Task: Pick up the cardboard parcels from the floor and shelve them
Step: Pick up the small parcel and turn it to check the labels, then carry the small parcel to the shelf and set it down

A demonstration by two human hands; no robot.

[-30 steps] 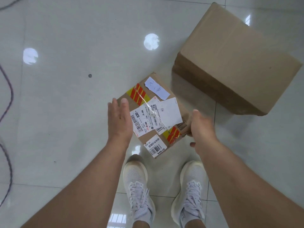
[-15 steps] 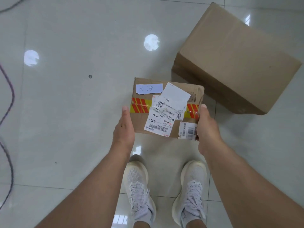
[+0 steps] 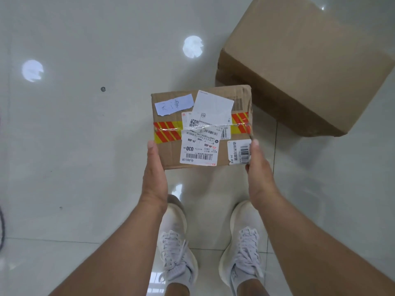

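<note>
A small cardboard parcel (image 3: 171, 154) with white shipping labels and red-and-yellow striped tape is held flat above the floor, between both hands. My left hand (image 3: 154, 178) presses its left edge, thumb on top. My right hand (image 3: 259, 178) grips its right edge near a barcode label. The fingers under the parcel are hidden. A large plain cardboard box (image 3: 310, 67) lies tilted on the floor at the upper right, just beyond the small parcel.
Glossy pale tiled floor (image 3: 74, 146) all around, with round light reflections. My two white sneakers (image 3: 177, 242) stand directly below the parcel. A dark cable (image 3: 2, 227) runs along the far left edge.
The small parcel has been turned from a diagonal position to square with me and lifted closer to the camera. Both hands have closed on its left and right edges.
</note>
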